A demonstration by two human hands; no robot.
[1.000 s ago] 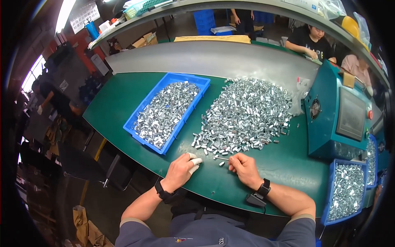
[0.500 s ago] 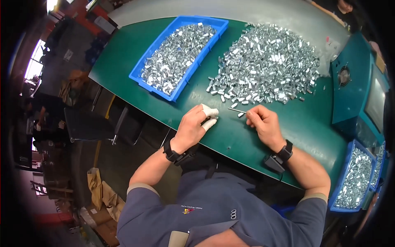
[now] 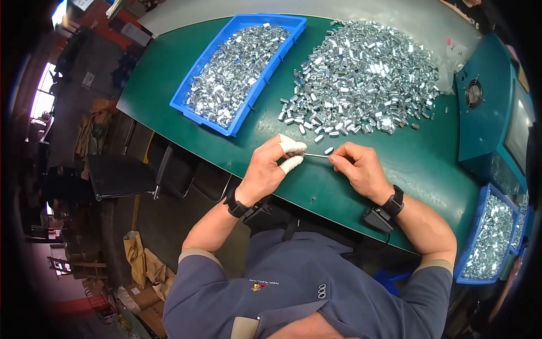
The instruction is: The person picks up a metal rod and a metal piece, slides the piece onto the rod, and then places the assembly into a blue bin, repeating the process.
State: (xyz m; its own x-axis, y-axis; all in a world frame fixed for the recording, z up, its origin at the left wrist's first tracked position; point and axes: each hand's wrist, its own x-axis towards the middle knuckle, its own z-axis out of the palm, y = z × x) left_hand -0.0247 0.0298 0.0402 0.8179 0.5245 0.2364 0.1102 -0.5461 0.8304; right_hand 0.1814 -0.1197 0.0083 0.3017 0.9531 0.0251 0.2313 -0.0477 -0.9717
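Observation:
My left hand is over the green table, its thumb and forefinger wrapped in white coverings and pinched together. What sits between those fingertips is too small and hidden to make out. A thin metal rod is held between the thumb and fingers of my right hand. Its far end reaches my left fingertips. Just beyond the rod lies a loose short silver metal piece. Farther off, a big heap of similar metal pieces spreads over the table.
A blue tray full of the metal pieces stands at the far left of the heap. On the right is a teal machine with a fan and a screen. Another filled blue tray sits below it. A dark chair is left of the table.
My right hand has moved left with the rod, and my left hand slightly right. The rod's tip, apart from my left fingers before, now meets them. The view has shifted slightly.

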